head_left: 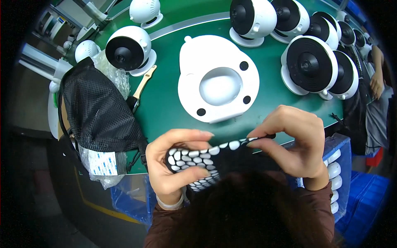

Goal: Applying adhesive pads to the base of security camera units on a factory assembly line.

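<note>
I hold a black sheet (192, 159) covered in rows of white round spots in front of my body. My left hand (169, 161) grips its left end between thumb and fingers. The thumb and forefinger of my right hand (295, 138) pinch the sheet's upper right edge, where a small dark bit shows beside the fingertip. Just beyond my hands, a white rounded device part (190, 91) lies with its flat base up. Three dark round pads sit on this base around a round hollow. My head hides the lower part of the sheet.
White ball-shaped devices with black fronts (310, 64) stand at the right and back left of the green table (161, 103). A black mesh bag (99, 109) and a brush (144, 84) lie left. Blue crates (359, 215) stand below right. Another person's hand (376, 84) is far right.
</note>
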`<state>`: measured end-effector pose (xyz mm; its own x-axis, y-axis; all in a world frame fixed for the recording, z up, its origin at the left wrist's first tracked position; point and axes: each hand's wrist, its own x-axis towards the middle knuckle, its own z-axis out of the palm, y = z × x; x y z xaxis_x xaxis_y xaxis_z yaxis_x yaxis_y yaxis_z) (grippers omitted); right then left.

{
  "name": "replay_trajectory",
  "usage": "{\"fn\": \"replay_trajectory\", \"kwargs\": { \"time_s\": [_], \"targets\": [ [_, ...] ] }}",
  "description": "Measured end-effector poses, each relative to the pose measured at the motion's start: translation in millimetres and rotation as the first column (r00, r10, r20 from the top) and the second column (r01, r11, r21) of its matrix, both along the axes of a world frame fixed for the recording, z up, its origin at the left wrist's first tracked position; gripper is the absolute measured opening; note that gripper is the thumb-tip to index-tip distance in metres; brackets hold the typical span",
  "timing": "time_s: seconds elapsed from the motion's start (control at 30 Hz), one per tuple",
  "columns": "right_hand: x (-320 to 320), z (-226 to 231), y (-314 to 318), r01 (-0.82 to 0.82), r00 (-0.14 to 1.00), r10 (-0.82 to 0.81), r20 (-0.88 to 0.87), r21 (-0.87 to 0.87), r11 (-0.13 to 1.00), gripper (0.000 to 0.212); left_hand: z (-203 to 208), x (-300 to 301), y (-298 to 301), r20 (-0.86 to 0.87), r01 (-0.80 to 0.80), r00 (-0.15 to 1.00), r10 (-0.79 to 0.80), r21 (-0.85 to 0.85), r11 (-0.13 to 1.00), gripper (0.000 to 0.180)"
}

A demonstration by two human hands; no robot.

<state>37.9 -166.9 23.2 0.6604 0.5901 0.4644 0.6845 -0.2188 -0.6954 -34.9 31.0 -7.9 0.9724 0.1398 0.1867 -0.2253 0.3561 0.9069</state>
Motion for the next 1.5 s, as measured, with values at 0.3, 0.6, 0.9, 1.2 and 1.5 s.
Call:
{"fn": "replay_trajectory", "kwargs": {
  "time_s": [0.3,0.6,0.9,1.2,1.5],
  "targets": [
    [-2.4,5.5,-1.4,0.158,0.932,-0.074,-0.354,0.214,0.964,0.023,-2.5,-1.4,-16.0,0.058,-0.331,0.941,0.333,0.356,0.874,0.011],
    [1.2,5.6,-5.4,0.196,0.969,-0.184,-0.164,0.059,0.979,0.02,0.1,-2.6,-11.6,0.251,-0.449,0.894,0.372,0.525,0.723,0.018],
    [2.8,2.6,-9.6,0.061,0.989,-0.053,-0.141,0.05,0.997,0.014,19.7,8.9,-6.7,0.23,-0.253,0.967,0.112,0.796,0.55,0.038],
    [2.7,0.8,-4.1,0.018,0.999,-0.017,-0.04,0.026,0.999,0.016,10.8,9.0,-9.0,0.284,-0.3,0.949,0.135,0.685,0.664,0.016],
    [6.3,17.0,-5.7,-0.018,0.998,0.029,0.05,-0.2,0.98,0.016,10.9,7.7,-5.8,0.285,-0.308,0.947,0.146,0.689,0.656,0.015]
  ]
}}
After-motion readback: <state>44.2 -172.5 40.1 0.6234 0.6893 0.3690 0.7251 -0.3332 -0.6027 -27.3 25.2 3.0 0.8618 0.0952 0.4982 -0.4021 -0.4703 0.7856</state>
